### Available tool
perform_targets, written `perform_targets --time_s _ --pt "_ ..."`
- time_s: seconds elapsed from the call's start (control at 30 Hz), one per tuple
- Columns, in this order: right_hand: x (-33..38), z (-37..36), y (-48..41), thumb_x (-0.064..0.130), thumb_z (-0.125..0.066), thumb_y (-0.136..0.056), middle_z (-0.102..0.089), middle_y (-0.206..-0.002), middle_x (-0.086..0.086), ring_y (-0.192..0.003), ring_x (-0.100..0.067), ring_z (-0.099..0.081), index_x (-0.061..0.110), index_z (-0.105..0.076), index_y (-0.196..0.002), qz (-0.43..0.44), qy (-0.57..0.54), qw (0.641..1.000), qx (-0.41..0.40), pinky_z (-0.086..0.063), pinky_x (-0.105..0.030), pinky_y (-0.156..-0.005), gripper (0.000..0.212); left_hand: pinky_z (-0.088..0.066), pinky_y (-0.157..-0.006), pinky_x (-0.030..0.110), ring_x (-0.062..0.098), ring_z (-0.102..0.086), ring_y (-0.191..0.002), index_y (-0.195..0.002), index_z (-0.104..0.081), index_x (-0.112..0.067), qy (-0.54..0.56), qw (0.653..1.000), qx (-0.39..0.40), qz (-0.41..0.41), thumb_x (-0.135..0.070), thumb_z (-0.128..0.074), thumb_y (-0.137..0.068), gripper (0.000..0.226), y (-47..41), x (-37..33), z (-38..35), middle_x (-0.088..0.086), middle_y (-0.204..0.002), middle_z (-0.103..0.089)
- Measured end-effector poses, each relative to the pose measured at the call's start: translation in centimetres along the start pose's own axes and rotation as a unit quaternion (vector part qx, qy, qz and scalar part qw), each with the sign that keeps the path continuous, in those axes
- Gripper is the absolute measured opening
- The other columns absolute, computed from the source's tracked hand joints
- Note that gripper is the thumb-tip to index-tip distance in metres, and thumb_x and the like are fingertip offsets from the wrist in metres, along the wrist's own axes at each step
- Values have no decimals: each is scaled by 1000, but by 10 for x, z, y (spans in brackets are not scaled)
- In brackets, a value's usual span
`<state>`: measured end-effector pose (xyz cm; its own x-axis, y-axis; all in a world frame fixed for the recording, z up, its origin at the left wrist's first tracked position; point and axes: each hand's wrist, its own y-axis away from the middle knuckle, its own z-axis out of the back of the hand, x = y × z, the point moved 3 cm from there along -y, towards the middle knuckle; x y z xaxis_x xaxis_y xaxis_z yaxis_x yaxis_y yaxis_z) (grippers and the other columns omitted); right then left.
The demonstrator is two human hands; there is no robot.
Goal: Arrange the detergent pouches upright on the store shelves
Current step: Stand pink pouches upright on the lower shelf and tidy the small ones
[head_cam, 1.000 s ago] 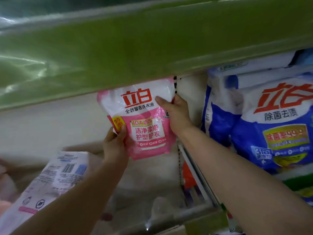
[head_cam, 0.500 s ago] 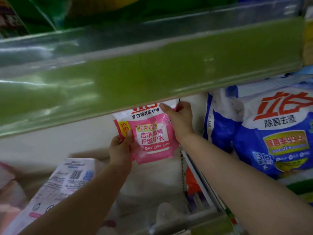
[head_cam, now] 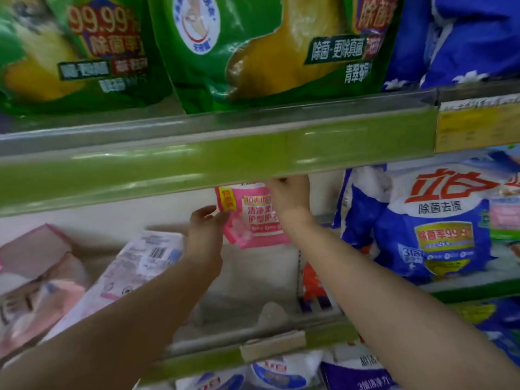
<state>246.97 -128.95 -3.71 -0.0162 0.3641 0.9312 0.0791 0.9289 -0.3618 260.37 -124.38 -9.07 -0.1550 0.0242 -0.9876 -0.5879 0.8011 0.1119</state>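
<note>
A pink detergent pouch [head_cam: 254,220] was held upright at the far back of the middle shelf, its long axis near vertical and its printed face turned toward the camera. Its top edge was hidden behind the green price rail [head_cam: 213,167] of the shelf above, and its bottom edge hung clear of the shelf floor [head_cam: 239,302]. The right hand [head_cam: 289,197] was closed over the pouch's upper right corner, the thumb side pressed against the front; the fingers behind could not be seen. The left hand [head_cam: 206,229] was placed at the pouch's lower left edge, its fingers loosely spread and only lightly touching the film; whether it truly gripped could not be told.

To the left, a white pouch with a barcode [head_cam: 140,271] was lying tilted on its back, its long axis running from near left to far right. Further left, pink and white packs [head_cam: 36,280] were slumped in a heap. To the right, past a wire divider [head_cam: 299,274], a large blue and white detergent bag [head_cam: 433,223] was standing upright. On the shelf above, green refill bags [head_cam: 225,46] were ranged upright, with a blue bag [head_cam: 461,38] at their right. A yellow price tag [head_cam: 475,128] was fixed on the rail at the right end.
</note>
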Motion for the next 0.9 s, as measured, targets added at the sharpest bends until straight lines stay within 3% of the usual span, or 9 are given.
perform_targets --time_s 0.1,0.17,0.27,0.37,0.5,0.7,0.83,0.9 --pt "9 -8 19 -2 -59 -82 -56 -41 11 -42 4 -48 15 -56 -56 -17 16 997 68 -38 -14 -50 32 -40 -65 20 10 -49 -68 -95 -60 -9 15 1000 19 19 -2 -50 -90 13 27 -7 18 4 -79 -56" --pt "19 -12 36 -9 -56 -81 -54 -36 12 -34 3 -45 12 -55 -61 -38 -13 995 96 -34 -10 -42 29 -43 -68 21 12 -52 -68 -80 -58 -14 36 999 16 16 -7 -46 -94 19 43 -12 35 3 -76 -56" --pt "40 -17 70 -14 -53 -82 -55 -38 8 -32 1 -42 15 -49 -65 -46 -58 988 132 -34 -13 -38 34 -45 -74 28 14 -52 -67 -76 -57 -14 39 999 16 -12 -11 -44 -96 25 65 -22 64 5 -75 -57" --pt "60 -27 107 -13 -53 -82 -54 -46 1 -34 -2 -43 15 -48 -66 -51 -76 983 157 -36 -16 -40 33 -43 -64 21 14 -53 -65 -74 -56 -15 17 999 -7 -34 -12 -44 -97 26 91 -36 95 4 -74 -57" --pt "91 -54 161 -12 -56 -82 -55 -50 -1 -36 1 -46 16 -50 -65 -53 -89 975 199 -39 -14 -41 33 -44 -62 23 15 -54 -65 -76 -57 -13 12 998 -17 -56 -12 -41 -97 26 124 -57 153 4 -74 -58" --pt "174 -128 246 -8 -57 -84 -54 -54 -4 -36 -2 -45 15 -50 -67 -20 -142 951 273 -38 -15 -41 29 -44 -46 12 0 -56 -44 -69 -55 -16 37 991 -78 -102 -12 -41 -97 31 175 -107 272 -10 -46 -61" --pt "226 -179 307 -10 -57 -83 -56 -48 2 -37 -1 -48 14 -51 -67 3 -196 930 310 -40 -13 -41 29 -45 -49 14 9 -53 -56 -71 -55 -15 40 982 -113 -147 -11 -40 -97 30 217 -143 359 -2 -61 -60" --pt "248 -203 336 -7 -58 -83 -56 -54 -4 -39 -3 -49 15 -52 -67 21 -210 921 327 -41 -16 -43 28 -44 -48 15 4 -55 -47 -69 -55 -14 42 976 -131 -167 -10 -41 -96 31 238 -162 399 -6 -50 -61"
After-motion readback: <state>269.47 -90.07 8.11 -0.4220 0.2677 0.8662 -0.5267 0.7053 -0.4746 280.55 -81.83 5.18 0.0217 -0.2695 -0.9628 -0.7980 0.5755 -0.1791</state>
